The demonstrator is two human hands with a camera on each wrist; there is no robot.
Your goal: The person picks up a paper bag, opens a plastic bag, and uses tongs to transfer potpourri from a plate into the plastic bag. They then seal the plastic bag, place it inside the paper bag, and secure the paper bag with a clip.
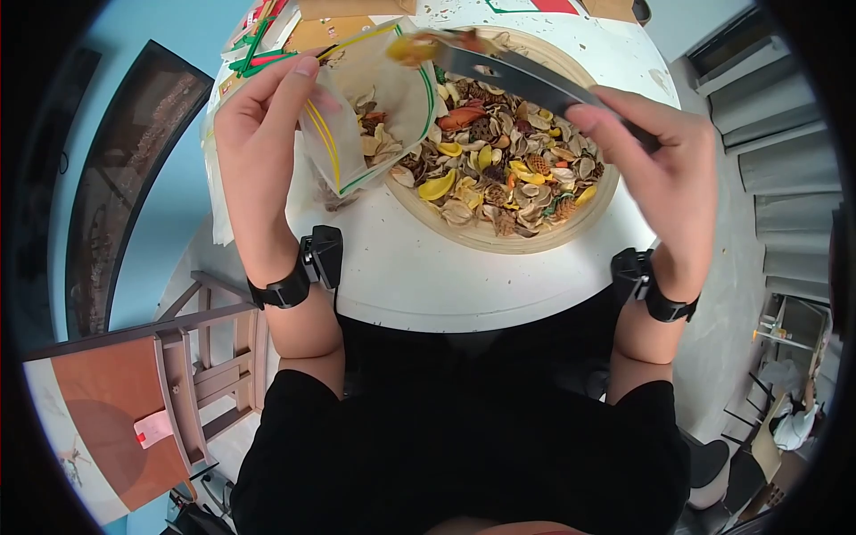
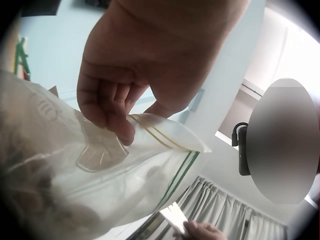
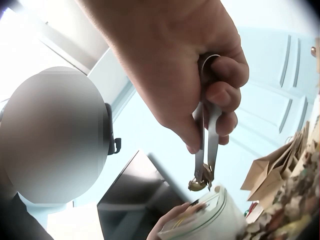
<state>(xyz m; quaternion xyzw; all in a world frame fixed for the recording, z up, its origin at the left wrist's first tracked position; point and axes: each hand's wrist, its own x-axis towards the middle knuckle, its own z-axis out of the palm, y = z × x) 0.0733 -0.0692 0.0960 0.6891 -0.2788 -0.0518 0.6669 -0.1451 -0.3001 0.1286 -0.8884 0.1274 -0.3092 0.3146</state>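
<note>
My left hand pinches the rim of a clear zip bag with yellow and green seal strips. Some dried potpourri lies inside the bag, whose mouth gapes open. In my right hand are metal tongs, gripped around both arms. Their tips clasp a small clump of dried petals over the bag's mouth. Below the tongs, a round wooden tray is heaped with potpourri: brown petals, yellow slices and small cones. The right wrist view shows the clump between the tong tips, close above the bag.
The white round table carries the tray, with crumbs scattered beyond it. Red and green packaging lies at the back left. Brown paper bags stand beyond the tray. A wooden chair is to the left.
</note>
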